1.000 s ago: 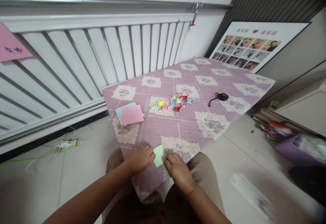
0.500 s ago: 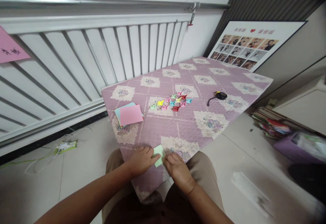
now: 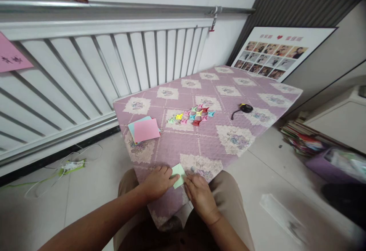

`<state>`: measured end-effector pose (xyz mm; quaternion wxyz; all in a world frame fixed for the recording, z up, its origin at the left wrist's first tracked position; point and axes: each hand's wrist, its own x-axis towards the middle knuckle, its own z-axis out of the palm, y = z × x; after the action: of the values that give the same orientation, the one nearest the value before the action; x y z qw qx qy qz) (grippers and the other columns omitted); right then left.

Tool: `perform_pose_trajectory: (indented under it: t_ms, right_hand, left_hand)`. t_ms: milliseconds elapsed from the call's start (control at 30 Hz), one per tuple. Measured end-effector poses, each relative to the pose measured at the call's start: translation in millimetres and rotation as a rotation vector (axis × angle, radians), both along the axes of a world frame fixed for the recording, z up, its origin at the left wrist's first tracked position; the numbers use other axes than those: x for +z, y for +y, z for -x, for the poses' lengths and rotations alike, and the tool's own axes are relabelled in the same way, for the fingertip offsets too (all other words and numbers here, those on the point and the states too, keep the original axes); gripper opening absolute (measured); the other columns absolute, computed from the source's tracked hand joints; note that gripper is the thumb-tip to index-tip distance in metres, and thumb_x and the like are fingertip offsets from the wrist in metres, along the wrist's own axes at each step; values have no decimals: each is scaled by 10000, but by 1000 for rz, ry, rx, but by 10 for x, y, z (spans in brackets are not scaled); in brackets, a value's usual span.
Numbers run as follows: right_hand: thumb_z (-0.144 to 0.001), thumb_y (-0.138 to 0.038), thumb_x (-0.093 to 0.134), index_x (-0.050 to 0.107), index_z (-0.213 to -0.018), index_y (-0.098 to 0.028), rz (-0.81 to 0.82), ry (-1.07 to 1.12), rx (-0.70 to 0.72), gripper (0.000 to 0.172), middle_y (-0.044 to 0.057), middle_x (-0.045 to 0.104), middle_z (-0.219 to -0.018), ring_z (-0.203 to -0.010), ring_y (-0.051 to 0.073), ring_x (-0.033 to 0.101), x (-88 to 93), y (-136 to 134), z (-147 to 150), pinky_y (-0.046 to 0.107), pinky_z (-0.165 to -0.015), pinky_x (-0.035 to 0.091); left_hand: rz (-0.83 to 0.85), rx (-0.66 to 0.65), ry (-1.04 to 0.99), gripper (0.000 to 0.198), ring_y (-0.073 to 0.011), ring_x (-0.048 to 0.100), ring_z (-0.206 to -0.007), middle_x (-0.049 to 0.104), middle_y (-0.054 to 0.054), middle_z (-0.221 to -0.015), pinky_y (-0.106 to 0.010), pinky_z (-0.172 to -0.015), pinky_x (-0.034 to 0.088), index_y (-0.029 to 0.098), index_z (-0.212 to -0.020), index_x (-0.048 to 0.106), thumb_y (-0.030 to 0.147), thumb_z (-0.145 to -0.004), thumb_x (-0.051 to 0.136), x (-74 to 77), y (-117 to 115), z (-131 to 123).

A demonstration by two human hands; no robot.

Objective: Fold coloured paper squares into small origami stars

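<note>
A small pale green square of paper (image 3: 178, 174) lies at the near corner of the cloth-covered table (image 3: 183, 142). My left hand (image 3: 159, 181) rests on its left side, thumb laid across the paper and the other fingers curled. At the paper's right edge my right hand (image 3: 199, 193) has its fingers closed together on the rim. Farther up the table sit several small folded paper shapes (image 3: 192, 117) in pink, red, yellow, blue and green. A stack of coloured paper sheets (image 3: 146, 130), pink on top, lies to the left.
A black tape measure (image 3: 246, 108) with a strap lies toward the right of the table. The radiator (image 3: 143, 58) runs along the wall behind. A photo board (image 3: 281, 53) leans at the far end. On the floor is a power strip (image 3: 73, 166) with cables.
The view has shifted slightly. My right hand has moved slightly at the paper's right edge; my left hand stays on the paper.
</note>
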<state>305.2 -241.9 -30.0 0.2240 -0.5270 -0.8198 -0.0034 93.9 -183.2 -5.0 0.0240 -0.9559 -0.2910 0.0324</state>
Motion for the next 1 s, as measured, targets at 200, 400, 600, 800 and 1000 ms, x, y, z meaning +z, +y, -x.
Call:
perform_pose_trajectory:
  t_ms: [200,400,600,800,1000]
  right_hand:
    - [-878,-187,554,612,-1125,-196,2,-5,-50,254,73,640,-984,-958,241,542,-26,-75,72,399,-868,403]
    - [-879,-215,558,634,-1065,-216,11,-10,-101,201,60,653,-987,-942,236,554,49,-92,-10,421,-905,375]
    - [-871,-176,540,585,-1185,-178,48,-29,-42,317,83,645,-1086,-991,240,561,-10,-5,254,395,-912,411]
    - [-837,-225,618,583,-1205,-209,94,-71,-79,370,72,638,-1149,-1038,262,556,-45,-56,283,401,-904,417]
    - [-850,-333,626,568,-1232,-233,117,-126,-93,399,66,617,-1221,-1093,258,543,-45,-86,305,414,-961,359]
  left_hand:
    - [-7,2,9,337,-221,502,-869,546,-62,-970,-324,-706,385,266,-1299,414,279,-963,424,30,-3,-5]
    - [2,8,-27,321,-216,497,-874,544,-59,-967,-325,-722,380,270,-1282,441,274,-961,430,27,-11,-7]
    - [-8,9,-60,212,-211,490,-882,536,-61,-922,-317,-732,369,230,-1117,553,259,-974,400,-25,7,-4]
    - [-34,51,-106,256,-204,496,-898,562,-55,-995,-310,-726,375,259,-1214,496,291,-971,423,-111,12,105]
    - [-60,149,-100,306,-239,498,-991,551,-91,-1156,-369,-785,406,230,-1255,488,277,-957,436,-154,-29,256]
